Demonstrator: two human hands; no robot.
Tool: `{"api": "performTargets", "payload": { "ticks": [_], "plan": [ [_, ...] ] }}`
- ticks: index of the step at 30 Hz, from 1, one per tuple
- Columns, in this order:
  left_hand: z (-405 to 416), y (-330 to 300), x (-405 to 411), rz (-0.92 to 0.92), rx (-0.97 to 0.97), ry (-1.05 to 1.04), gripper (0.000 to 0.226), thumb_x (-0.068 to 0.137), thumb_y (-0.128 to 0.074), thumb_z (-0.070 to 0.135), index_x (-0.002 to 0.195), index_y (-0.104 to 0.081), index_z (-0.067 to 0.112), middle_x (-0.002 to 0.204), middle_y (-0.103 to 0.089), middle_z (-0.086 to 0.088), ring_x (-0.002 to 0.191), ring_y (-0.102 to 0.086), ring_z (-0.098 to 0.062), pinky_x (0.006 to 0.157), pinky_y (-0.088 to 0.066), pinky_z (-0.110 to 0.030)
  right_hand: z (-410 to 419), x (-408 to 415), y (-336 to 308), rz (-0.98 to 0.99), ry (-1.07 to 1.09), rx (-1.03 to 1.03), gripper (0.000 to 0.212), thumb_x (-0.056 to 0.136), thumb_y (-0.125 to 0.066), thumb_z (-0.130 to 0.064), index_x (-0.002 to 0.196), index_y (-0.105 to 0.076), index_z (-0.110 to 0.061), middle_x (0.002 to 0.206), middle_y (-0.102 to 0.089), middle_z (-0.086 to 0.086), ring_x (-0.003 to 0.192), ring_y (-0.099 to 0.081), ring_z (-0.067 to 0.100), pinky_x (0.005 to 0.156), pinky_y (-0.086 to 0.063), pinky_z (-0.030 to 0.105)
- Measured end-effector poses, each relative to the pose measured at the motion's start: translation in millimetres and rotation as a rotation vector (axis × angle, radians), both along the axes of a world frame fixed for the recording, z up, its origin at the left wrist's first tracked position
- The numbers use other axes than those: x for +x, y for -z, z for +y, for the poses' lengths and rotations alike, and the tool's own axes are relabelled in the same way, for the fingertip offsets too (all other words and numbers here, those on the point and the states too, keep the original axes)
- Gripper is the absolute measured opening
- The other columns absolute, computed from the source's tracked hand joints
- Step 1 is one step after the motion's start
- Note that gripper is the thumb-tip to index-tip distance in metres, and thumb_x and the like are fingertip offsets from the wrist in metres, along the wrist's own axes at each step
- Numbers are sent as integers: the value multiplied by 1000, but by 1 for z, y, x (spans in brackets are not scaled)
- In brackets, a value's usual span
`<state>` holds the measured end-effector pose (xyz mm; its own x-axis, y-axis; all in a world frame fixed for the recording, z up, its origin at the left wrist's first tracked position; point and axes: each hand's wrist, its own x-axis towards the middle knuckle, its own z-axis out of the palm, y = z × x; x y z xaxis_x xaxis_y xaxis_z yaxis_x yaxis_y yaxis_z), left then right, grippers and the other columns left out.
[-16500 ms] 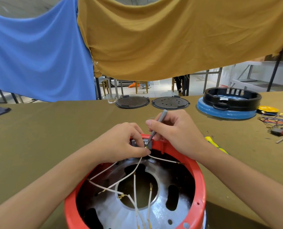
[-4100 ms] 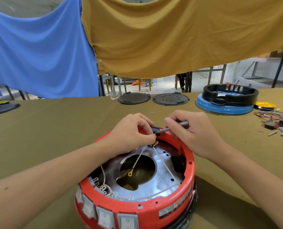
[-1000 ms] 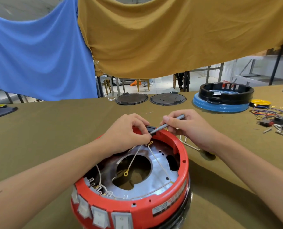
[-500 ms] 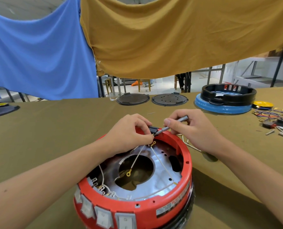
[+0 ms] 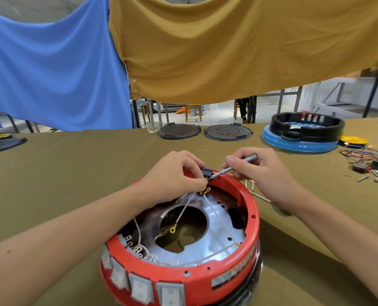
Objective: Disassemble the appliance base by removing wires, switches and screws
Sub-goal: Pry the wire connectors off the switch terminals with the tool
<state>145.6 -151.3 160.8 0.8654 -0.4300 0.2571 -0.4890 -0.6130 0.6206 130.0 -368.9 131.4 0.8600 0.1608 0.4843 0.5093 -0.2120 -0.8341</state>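
A round red appliance base (image 5: 251, 230) lies upside down before me, its silver metal plate (image 5: 216, 230) exposed. Several white rocker switches (image 5: 139, 289) line its near wall. My left hand (image 5: 174, 176) pinches a small black switch (image 5: 207, 172) at the far rim. Thin white wires (image 5: 184, 209) with yellow ring terminals trail from that switch down over the plate. My right hand (image 5: 258, 171) grips a slim grey screwdriver (image 5: 234, 165), and its tip touches the black switch.
Two dark round lids (image 5: 205, 131) lie at the table's far edge. A blue and black base (image 5: 303, 134) sits far right, a yellow disc (image 5: 353, 140) beside it. Loose wires and removed switches (image 5: 369, 160) are scattered right. A bent metal wire (image 5: 253, 191) lies behind the red base.
Both hands stay at the far rim. The screwdriver has kept working at the black switch with only small shifts; earlier the base was tilted toward me, now it sits flatter.
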Motion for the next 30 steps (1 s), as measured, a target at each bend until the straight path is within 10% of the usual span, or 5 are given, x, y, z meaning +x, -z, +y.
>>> {"api": "performTargets", "payload": {
  "ticks": [30],
  "plan": [
    [1, -1, 1, 12, 3, 4, 21, 78, -80, 19, 60, -74, 30, 109, -65, 20, 91, -64, 1, 90, -51, -31, 1, 7, -6, 229, -80, 146, 36, 93, -62, -31, 92, -71, 4, 61, -58, -2, 59, -57, 6, 64, -52, 18]
  ]
}}
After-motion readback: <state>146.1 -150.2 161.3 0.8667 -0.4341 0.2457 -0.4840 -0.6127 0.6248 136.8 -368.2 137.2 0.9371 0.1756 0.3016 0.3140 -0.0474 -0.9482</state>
